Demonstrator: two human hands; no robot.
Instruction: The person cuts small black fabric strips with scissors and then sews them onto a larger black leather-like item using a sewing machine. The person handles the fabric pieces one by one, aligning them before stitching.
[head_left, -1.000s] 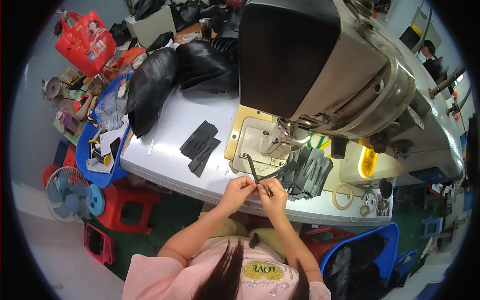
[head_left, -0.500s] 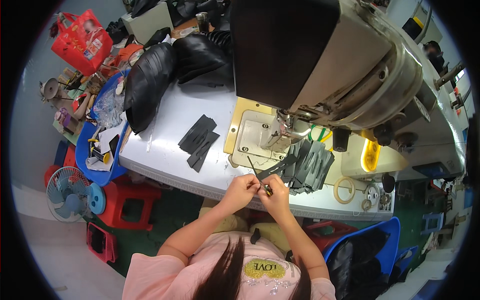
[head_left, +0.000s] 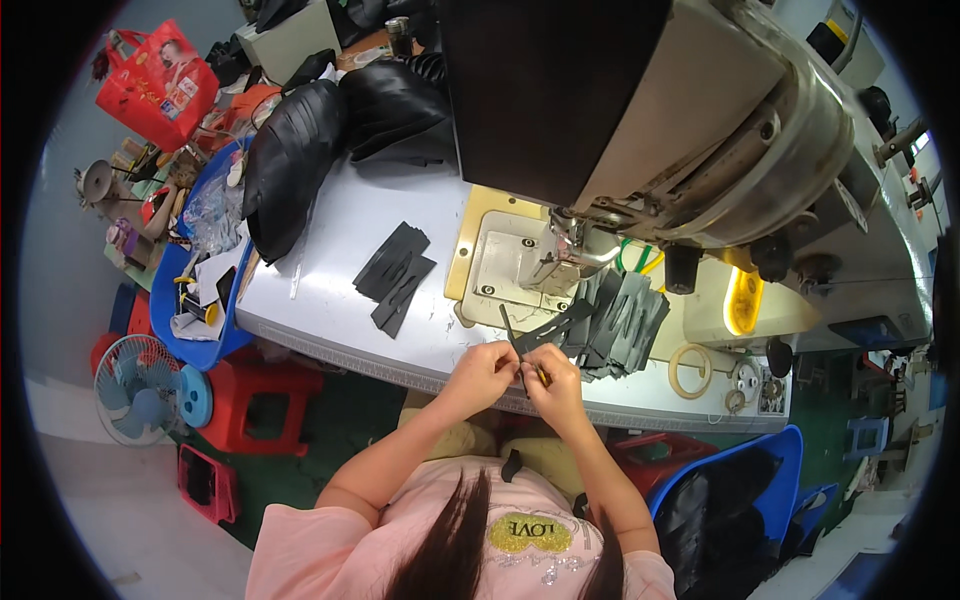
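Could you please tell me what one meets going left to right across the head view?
Blue-bladed fan, red plastic stool, small stack of black strips, person's left hand, larger pile of dark strips, tan ring.

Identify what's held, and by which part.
Left hand and right hand hold a black strip toward its near end; right also holds something yellow, mostly hidden.

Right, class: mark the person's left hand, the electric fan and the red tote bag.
Left hand (head_left: 478, 377), head view: back of the hand.
Electric fan (head_left: 146, 406), head view: central hub.
Red tote bag (head_left: 156, 88), head view: front panel.
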